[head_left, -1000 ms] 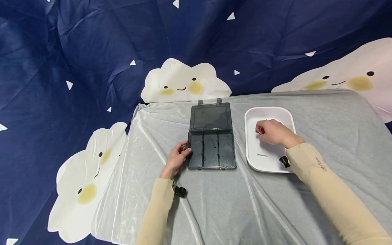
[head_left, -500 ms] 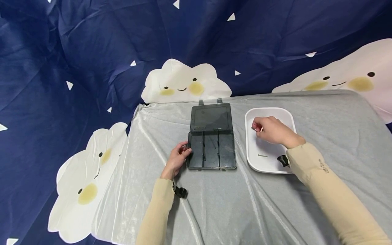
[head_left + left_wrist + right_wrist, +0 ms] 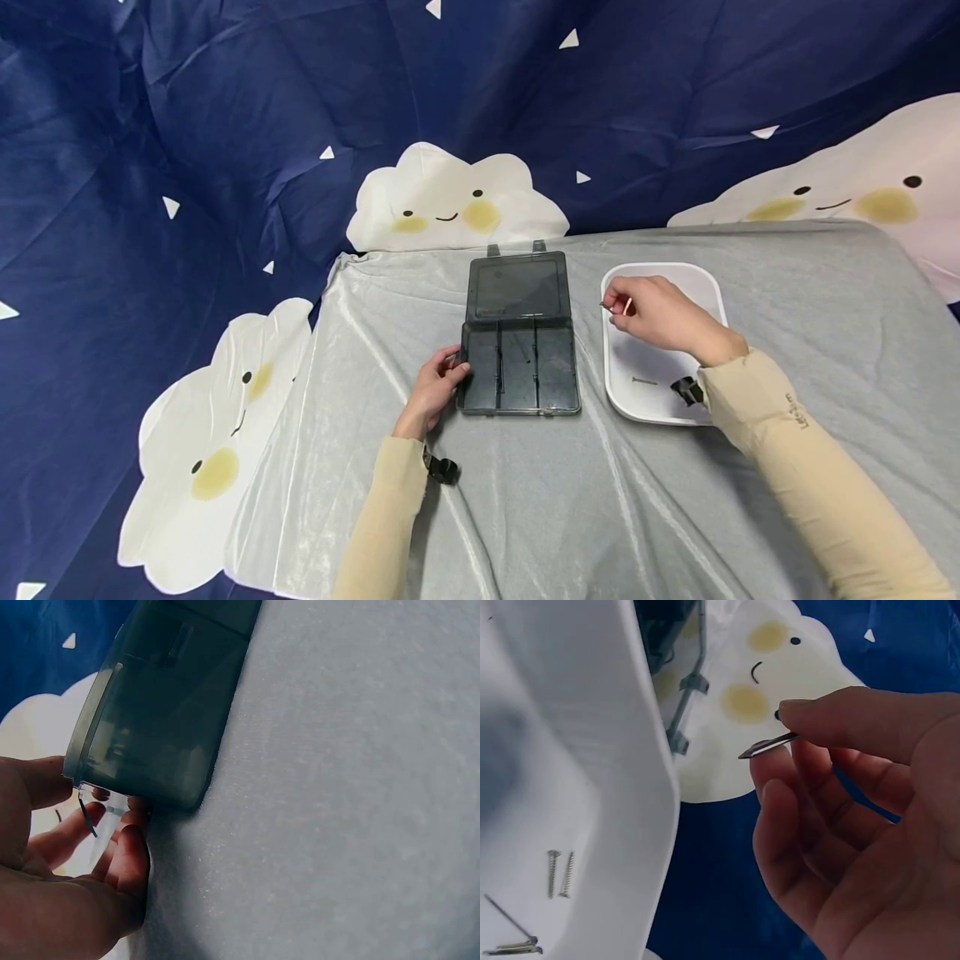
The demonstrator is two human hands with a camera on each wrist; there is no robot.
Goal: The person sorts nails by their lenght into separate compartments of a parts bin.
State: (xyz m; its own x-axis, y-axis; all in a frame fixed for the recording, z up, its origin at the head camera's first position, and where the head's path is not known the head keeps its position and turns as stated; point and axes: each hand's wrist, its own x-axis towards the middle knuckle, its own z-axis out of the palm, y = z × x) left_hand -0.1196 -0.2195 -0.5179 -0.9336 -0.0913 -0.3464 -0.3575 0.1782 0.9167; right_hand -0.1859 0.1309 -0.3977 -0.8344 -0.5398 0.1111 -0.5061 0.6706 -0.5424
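Note:
A dark translucent plastic storage box with three compartments lies on the cloth, its lid folded back. At its left edge my left hand grips the rim between thumb and fingers. My right hand is over the left rim of the white tray. It pinches a nail between thumb and fingertip, the pointed end sticking out. Inside the tray, the right wrist view shows two screws and several nails. A small dark thing lies in the box's middle compartment.
Grey velvety cloth covers the table, with folds running toward the front. Behind it hangs a dark blue backdrop printed with white clouds. A strip of cloth separates the box from the tray.
My right hand has risen and moved left from inside the tray to its left rim, carrying the nail. My left hand and the box stay put.

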